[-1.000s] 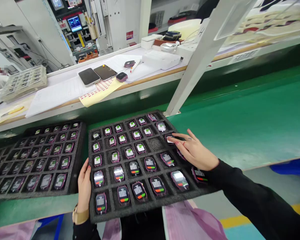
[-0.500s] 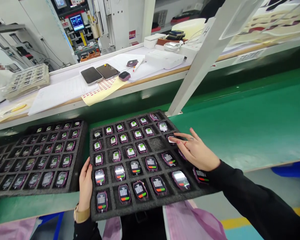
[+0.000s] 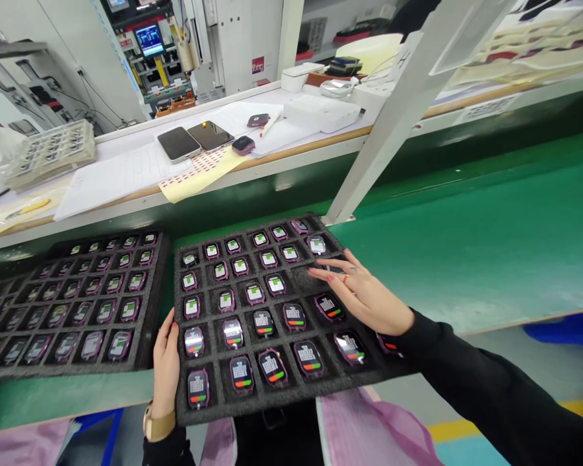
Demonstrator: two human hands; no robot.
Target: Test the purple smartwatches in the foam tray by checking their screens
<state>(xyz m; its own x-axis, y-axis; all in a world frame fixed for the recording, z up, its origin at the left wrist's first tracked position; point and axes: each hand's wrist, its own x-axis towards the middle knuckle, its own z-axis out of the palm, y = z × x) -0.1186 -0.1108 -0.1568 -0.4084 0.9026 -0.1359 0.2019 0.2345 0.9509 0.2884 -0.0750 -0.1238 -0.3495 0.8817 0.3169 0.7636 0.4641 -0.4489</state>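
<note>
A black foam tray (image 3: 218, 415) lies before me, its pockets holding several smartwatches with lit screens and purple cases. My left hand (image 3: 166, 366) grips the tray's left edge, fingers along its side. Over the right part of the tray is my right hand (image 3: 372, 299), fingers stretched out and holding nothing. Its fingertips hover at or touch the area between a bare pocket and a watch (image 3: 331, 266) partly covered by the fingers; contact is unclear. Upper screens such as this watch (image 3: 254, 292) show white and green. A lower-row watch (image 3: 308, 358) shows text with red and green blocks.
Another foam tray (image 3: 148, 323) full of watches sits at the left. Behind, a raised shelf carries two phones (image 3: 179, 145), papers, a loose watch (image 3: 243, 145) and a clear plastic tray (image 3: 53, 155). A white slanted post (image 3: 376, 139) stands beyond the right hand.
My right hand has shifted left and slightly up, its fingertips moving from the watch face toward the bare pocket. The left hand stays on the tray edge.
</note>
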